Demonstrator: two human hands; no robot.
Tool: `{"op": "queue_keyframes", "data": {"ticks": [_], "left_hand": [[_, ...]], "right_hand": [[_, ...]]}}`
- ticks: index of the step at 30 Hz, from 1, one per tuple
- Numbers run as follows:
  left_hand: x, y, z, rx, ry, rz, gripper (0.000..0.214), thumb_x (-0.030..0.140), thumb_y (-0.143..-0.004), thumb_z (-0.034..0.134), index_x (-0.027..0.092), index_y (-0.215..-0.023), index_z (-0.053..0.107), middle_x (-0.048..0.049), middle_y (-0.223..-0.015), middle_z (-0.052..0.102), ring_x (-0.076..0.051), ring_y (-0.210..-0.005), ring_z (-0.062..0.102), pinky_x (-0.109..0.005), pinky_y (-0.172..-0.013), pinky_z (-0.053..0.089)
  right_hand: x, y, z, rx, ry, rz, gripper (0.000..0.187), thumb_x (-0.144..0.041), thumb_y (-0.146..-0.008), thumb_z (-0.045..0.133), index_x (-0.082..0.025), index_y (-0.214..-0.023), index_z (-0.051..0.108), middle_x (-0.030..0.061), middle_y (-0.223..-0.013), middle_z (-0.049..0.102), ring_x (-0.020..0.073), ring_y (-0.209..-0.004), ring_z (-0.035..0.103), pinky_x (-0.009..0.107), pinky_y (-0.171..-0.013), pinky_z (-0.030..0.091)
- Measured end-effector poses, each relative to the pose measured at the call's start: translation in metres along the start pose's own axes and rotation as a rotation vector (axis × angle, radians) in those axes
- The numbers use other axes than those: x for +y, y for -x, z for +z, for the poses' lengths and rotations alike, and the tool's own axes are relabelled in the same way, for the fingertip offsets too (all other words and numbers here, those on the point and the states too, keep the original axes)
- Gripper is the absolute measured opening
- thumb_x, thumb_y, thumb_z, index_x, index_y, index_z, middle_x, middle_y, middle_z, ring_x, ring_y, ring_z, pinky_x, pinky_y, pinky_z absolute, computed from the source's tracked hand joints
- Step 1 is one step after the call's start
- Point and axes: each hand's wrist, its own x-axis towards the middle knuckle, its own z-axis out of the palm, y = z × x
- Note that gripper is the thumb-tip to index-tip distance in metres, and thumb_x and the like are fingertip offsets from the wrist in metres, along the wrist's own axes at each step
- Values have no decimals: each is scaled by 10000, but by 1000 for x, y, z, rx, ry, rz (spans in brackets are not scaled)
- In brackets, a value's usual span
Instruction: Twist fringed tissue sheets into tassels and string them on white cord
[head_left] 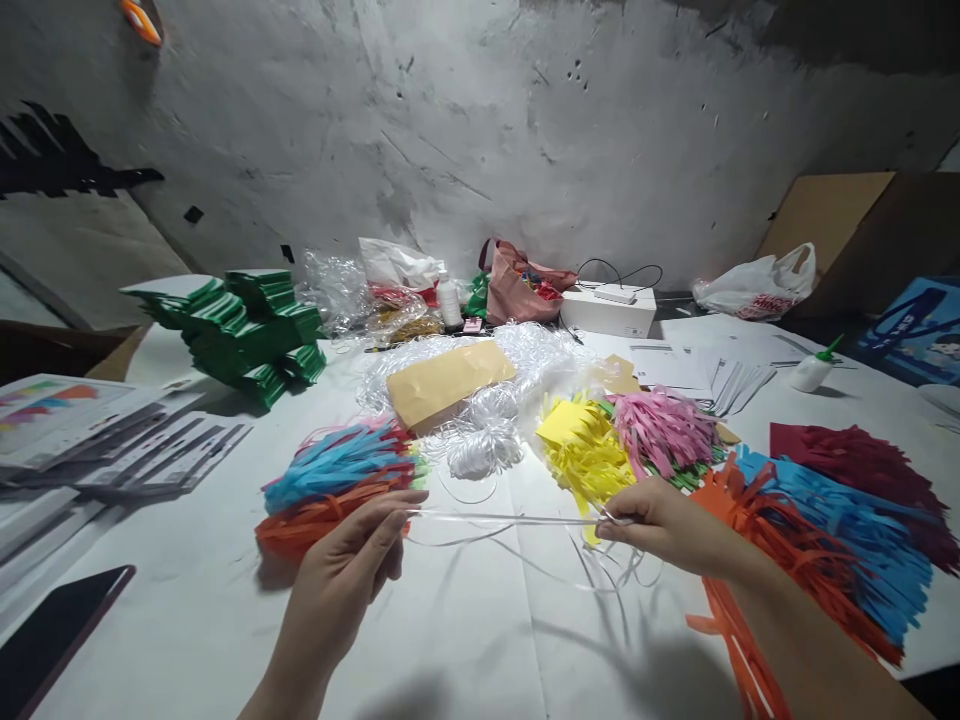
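Note:
A thin white ribbon (502,519) runs nearly level between my two hands, its loose strands curling below. My left hand (358,555) pinches one end between thumb and fingers, in front of blue and orange fringed tissue paper (322,500). At the other end, my right hand (660,525) is closed on the ribbon, with loops hanging beneath it. Just behind that hand lie yellow fringed paper (589,450) and pink fringed paper (664,425). Orange fringed paper (795,540) lies beside and partly under my right forearm.
A tangled heap of white ribbon (484,440) lies mid-table under a brown envelope (450,380). Green paper stacks (247,335), printed sheets (150,450) and a phone (60,640) are on the left. To the right are a glue bottle (814,372) and dark red fringed paper (862,480).

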Motion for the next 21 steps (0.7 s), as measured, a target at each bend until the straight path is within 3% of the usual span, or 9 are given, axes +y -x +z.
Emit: {"op": "queue_keyframes", "data": {"ticks": [6, 12, 15, 18, 21], "left_hand": [[-12, -7, -19, 38, 222, -93, 442, 551, -630, 872, 177, -816, 728, 54, -513, 541, -55, -422, 392, -143, -362, 326], [-19, -11, -32, 200, 287, -69, 488, 505, -508, 946, 161, -777, 728, 81, -483, 488, -37, -450, 398, -99, -363, 318], [-17, -14, -46, 300, 277, -44, 485, 452, -469, 965, 152, -763, 722, 59, -517, 569, -49, -477, 468, -115, -407, 400], [-9, -16, -66, 443, 262, 11, 424, 333, -447, 965, 152, -730, 707, 54, -502, 602, -62, -479, 497, -128, -413, 417], [1, -16, -85, 585, 248, 82, 341, 281, -480, 934, 162, -677, 684, 86, -408, 512, -40, -410, 408, -106, -344, 306]], "right_hand": [[26, 8, -15, -64, 57, 70, 485, -488, -932, 562, -213, -596, 346, -72, -582, 277, 102, -554, 270, 270, -511, 194], [40, 17, -33, -53, 95, 130, 496, -531, -922, 530, -218, -605, 312, -71, -600, 258, 107, -573, 260, 266, -522, 195], [50, 20, -45, -35, 125, 183, 484, -554, -906, 523, -216, -603, 354, -69, -606, 266, 111, -578, 279, 258, -524, 218], [62, 25, -69, -4, 197, 277, 451, -507, -872, 604, -195, -575, 471, -74, -555, 340, 100, -535, 329, 247, -509, 255], [67, 33, -113, 128, 331, 425, 345, -346, -915, 601, -138, -654, 683, -35, -553, 539, 93, -520, 473, 238, -529, 324]]}}
